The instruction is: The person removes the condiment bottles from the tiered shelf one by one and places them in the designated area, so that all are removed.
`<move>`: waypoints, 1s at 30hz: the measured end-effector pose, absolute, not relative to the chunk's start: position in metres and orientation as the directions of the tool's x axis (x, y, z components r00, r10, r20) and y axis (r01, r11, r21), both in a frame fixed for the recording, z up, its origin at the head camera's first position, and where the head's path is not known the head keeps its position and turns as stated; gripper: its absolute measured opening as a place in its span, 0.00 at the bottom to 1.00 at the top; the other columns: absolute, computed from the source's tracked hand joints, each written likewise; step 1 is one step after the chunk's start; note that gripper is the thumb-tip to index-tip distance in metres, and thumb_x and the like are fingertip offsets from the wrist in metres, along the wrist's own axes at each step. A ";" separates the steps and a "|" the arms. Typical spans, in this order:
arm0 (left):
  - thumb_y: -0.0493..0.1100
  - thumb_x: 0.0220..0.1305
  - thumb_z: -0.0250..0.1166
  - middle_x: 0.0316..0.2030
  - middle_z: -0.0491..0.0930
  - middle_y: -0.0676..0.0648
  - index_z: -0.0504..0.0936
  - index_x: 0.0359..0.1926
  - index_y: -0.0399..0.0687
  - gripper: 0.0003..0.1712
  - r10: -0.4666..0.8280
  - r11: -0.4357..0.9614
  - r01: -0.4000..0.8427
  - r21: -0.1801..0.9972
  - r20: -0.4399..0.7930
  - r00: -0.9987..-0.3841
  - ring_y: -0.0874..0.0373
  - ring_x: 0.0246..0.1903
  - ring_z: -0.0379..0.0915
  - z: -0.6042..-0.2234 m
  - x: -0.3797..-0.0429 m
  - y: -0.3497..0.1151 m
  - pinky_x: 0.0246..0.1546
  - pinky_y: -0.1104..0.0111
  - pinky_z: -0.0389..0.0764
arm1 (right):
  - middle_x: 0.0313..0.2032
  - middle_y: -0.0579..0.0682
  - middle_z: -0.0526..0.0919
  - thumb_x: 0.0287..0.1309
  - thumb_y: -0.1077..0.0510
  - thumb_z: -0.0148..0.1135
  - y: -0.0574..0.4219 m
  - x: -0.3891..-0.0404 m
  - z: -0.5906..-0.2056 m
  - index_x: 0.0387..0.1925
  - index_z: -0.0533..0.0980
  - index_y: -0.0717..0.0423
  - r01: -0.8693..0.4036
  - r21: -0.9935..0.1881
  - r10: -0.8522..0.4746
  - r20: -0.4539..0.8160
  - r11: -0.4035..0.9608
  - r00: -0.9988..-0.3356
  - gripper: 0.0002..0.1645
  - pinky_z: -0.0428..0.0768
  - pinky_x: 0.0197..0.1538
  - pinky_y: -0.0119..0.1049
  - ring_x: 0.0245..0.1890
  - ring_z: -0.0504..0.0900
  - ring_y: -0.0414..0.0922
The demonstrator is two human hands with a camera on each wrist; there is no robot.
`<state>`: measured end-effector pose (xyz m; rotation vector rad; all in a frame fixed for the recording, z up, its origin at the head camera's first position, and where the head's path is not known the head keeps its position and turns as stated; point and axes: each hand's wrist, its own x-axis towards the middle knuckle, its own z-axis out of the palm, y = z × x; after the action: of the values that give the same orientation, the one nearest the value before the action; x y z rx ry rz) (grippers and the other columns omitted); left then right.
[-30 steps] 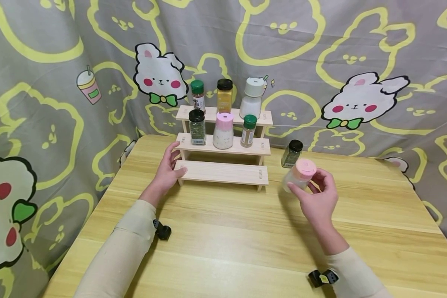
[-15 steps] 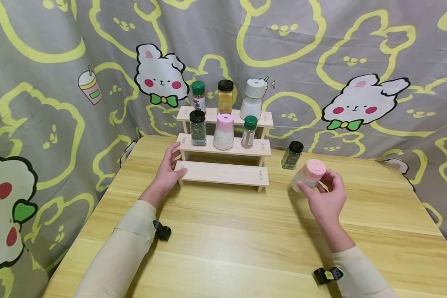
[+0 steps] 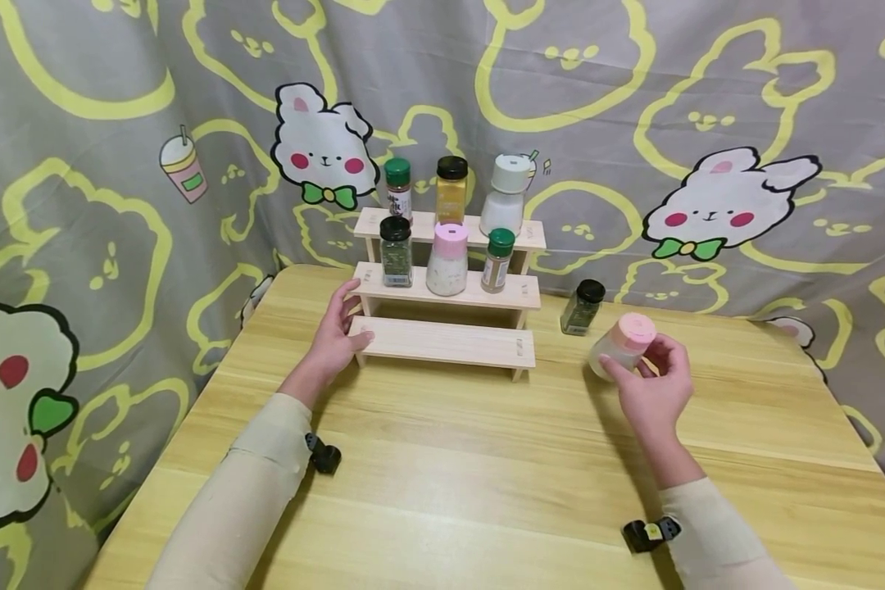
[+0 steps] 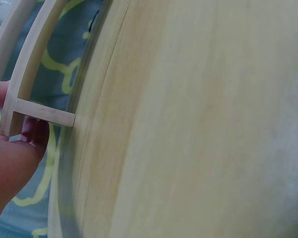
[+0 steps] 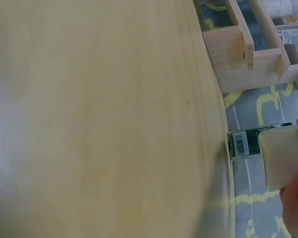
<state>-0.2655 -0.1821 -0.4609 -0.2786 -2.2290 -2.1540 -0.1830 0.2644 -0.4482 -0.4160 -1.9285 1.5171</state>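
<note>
Plainly, the two hands of this person have different work. The right hand (image 3: pixel 656 385) grasps a pale translucent jar with a round pink cap (image 3: pixel 619 346), pinching it with the thumb on the near side and the curled fingers on the far side. The jar is to the right of the light wooden three-step rack (image 3: pixel 413 334), well apart from its lowest step (image 3: pixel 465 346), and the right wrist view suggests that it is raised above the wood-grain counter (image 3: pixel 450 475). Its long axis is nearly upright, cap upward, with a lean to the right. From the left hand (image 3: pixel 329 338), the jar lies across the whole width of the rack. This left hand grips the left end of the rack, with the thumb on the lowest step, so the right hand is clearly the nearer one to the jar.

Just behind the held jar, a little to the left, stands a dark green glass jar with a black cap (image 3: pixel 581 311); I judge it the easiest thing to knock. The middle step carries a jar of green herbs with a black cap (image 3: pixel 397 260), a shaker with a lilac-pink cap (image 3: pixel 447 266) and a slim green-capped bottle (image 3: pixel 496 264). On the top step stand a red-and-white bottle with a green cap (image 3: pixel 397 192), a yellow jar with a black cap (image 3: pixel 451 190) and a white shaker (image 3: pixel 505 201).
</note>
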 end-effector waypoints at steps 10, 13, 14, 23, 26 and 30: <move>0.14 0.57 0.57 0.72 0.57 0.38 0.53 0.77 0.58 0.54 0.110 0.020 0.130 0.991 0.127 -0.986 0.41 0.67 0.58 -0.459 -0.265 -0.181 0.62 0.51 0.67 | 0.48 0.48 0.78 0.36 0.65 0.84 0.272 -0.193 -0.449 0.53 0.76 0.52 -0.092 -0.955 0.622 0.255 0.282 -0.741 0.39 0.78 0.51 0.32 0.50 0.75 0.44; 0.14 0.57 0.57 0.72 0.57 0.38 0.53 0.77 0.58 0.53 0.110 0.021 0.127 0.992 0.123 -0.986 0.41 0.67 0.58 -0.459 -0.265 -0.181 0.61 0.50 0.67 | 0.48 0.47 0.78 0.36 0.65 0.84 0.275 -0.195 -0.451 0.53 0.76 0.52 -0.077 -0.957 0.628 0.244 0.280 -0.739 0.38 0.78 0.52 0.33 0.51 0.75 0.44; 0.15 0.57 0.57 0.72 0.57 0.38 0.52 0.77 0.58 0.54 0.110 0.025 0.129 0.991 0.125 -0.986 0.41 0.67 0.58 -0.459 -0.265 -0.181 0.62 0.50 0.67 | 0.48 0.47 0.78 0.37 0.65 0.84 0.276 -0.196 -0.451 0.53 0.76 0.52 -0.074 -0.957 0.629 0.241 0.280 -0.739 0.38 0.78 0.52 0.33 0.51 0.75 0.44; 0.14 0.57 0.57 0.72 0.57 0.38 0.53 0.76 0.57 0.54 0.111 0.025 0.134 0.991 0.131 -0.985 0.41 0.67 0.58 -0.460 -0.266 -0.183 0.62 0.51 0.66 | 0.49 0.46 0.76 0.39 0.62 0.84 0.285 -0.206 -0.454 0.54 0.75 0.51 -0.045 -0.956 0.632 0.226 0.288 -0.741 0.38 0.77 0.54 0.34 0.52 0.74 0.44; 0.14 0.57 0.57 0.72 0.57 0.37 0.53 0.77 0.57 0.54 0.112 0.025 0.140 0.990 0.137 -0.984 0.39 0.66 0.59 -0.459 -0.265 -0.183 0.60 0.55 0.68 | 0.49 0.46 0.76 0.39 0.62 0.84 0.286 -0.210 -0.456 0.55 0.75 0.51 -0.048 -0.957 0.633 0.227 0.288 -0.740 0.38 0.77 0.55 0.35 0.53 0.74 0.44; 0.14 0.57 0.57 0.72 0.58 0.37 0.52 0.77 0.56 0.53 0.119 0.020 0.145 0.989 0.142 -0.983 0.37 0.66 0.59 -0.460 -0.265 -0.183 0.57 0.59 0.71 | 0.50 0.46 0.76 0.39 0.62 0.84 0.288 -0.215 -0.458 0.54 0.75 0.51 -0.051 -0.959 0.634 0.225 0.280 -0.740 0.38 0.77 0.55 0.35 0.53 0.74 0.44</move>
<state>-0.2654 -0.1830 -0.4601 -0.2885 -2.2301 -2.1660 -0.2153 0.2879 -0.4582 -0.5219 -1.9636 1.5027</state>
